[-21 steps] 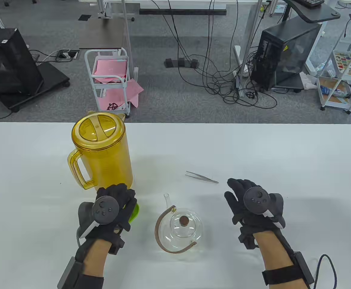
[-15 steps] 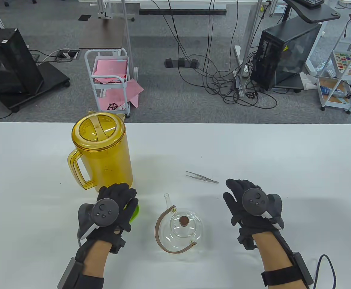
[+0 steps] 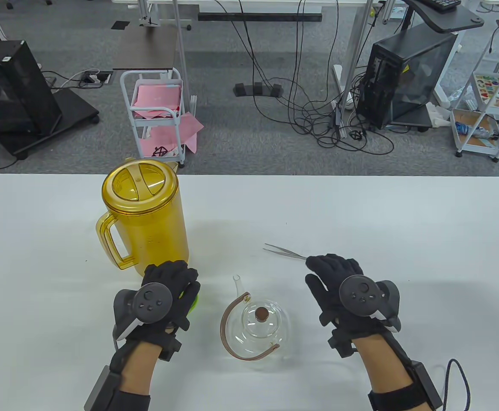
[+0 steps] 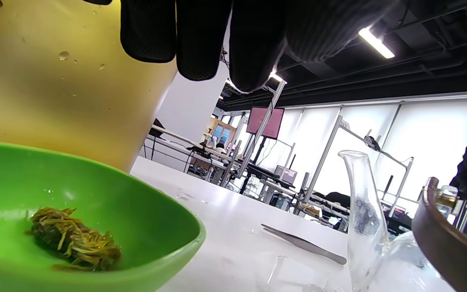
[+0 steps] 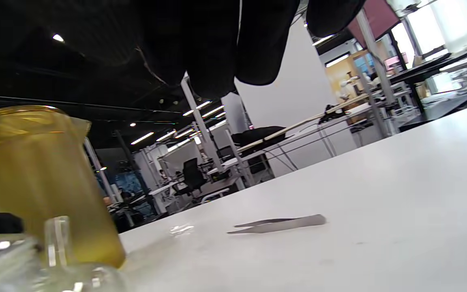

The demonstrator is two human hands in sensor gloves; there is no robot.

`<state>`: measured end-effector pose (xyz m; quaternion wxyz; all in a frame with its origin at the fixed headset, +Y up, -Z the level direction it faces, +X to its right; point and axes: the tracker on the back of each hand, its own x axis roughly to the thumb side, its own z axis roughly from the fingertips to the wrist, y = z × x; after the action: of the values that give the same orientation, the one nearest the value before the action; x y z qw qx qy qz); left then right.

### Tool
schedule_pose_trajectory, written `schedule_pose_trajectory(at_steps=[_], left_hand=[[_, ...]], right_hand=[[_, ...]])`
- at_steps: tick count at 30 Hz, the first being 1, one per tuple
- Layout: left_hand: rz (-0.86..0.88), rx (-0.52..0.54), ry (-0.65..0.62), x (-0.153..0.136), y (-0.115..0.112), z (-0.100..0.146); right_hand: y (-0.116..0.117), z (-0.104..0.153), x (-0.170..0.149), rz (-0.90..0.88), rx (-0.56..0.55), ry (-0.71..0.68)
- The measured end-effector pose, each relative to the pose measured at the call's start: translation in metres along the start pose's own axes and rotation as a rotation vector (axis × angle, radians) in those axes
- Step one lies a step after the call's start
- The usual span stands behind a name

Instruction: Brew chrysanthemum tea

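A clear glass teapot [image 3: 260, 327] with a brown handle and cork-knobbed lid stands near the table's front edge; its spout [image 4: 361, 211] shows in the left wrist view. My left hand [image 3: 170, 291] hovers, fingers relaxed, over a green bowl [image 3: 193, 299] holding a clump of dried chrysanthemum [image 4: 73, 239]. Behind it stands a tall amber pitcher [image 3: 144, 212] with its lid on. Metal tweezers [image 3: 284, 251] lie flat on the table. My right hand [image 3: 333, 278] is open just above their near end, holding nothing.
The white table [image 3: 403, 222] stretches bare to the right and behind the tweezers. Past its far edge are a white trolley [image 3: 155, 111] with pink sheets, a black computer case [image 3: 408, 77] and loose cables on the floor.
My right hand has slid left and forward until its fingertips cover the tweezers' near end. My left hand has shifted slightly right over the green bowl.
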<state>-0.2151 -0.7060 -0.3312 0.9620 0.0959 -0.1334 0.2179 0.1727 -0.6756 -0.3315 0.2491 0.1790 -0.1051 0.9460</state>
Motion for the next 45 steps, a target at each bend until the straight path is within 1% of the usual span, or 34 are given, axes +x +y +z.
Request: schedule_pose_trajectory(at_steps=[5, 7, 9, 13, 21, 23, 35, 40, 45], left_hand=[[-0.004, -0.006, -0.002, 0.0, -0.001, 0.0], [-0.001, -0.008, 0.0, -0.001, -0.001, 0.0], [0.001, -0.009, 0.0, -0.001, -0.001, 0.0], [-0.003, -0.01, -0.006, 0.001, -0.001, 0.0], [-0.002, -0.012, -0.01, 0.002, -0.002, 0.0], [-0.005, -0.013, -0.011, 0.003, -0.002, 0.0], [-0.002, -0.017, -0.01, 0.003, -0.003, 0.0], [-0.004, -0.024, -0.011, 0.003, -0.003, 0.0], [-0.004, -0.042, -0.004, 0.003, -0.004, 0.0]], right_hand=[[0.008, 0.007, 0.045, 0.024, 0.012, -0.144], [0.014, 0.009, 0.061, 0.015, 0.037, -0.201], [0.019, 0.011, 0.071, 0.015, 0.046, -0.227], [0.03, 0.014, 0.087, 0.08, 0.069, -0.258], [0.039, 0.017, 0.089, 0.154, 0.076, -0.264], [0.04, 0.016, 0.088, 0.139, 0.085, -0.257], [0.042, 0.019, 0.093, 0.217, 0.083, -0.28], [0.043, 0.02, 0.096, 0.218, 0.093, -0.285], [0.041, 0.017, 0.092, 0.166, 0.091, -0.266]])
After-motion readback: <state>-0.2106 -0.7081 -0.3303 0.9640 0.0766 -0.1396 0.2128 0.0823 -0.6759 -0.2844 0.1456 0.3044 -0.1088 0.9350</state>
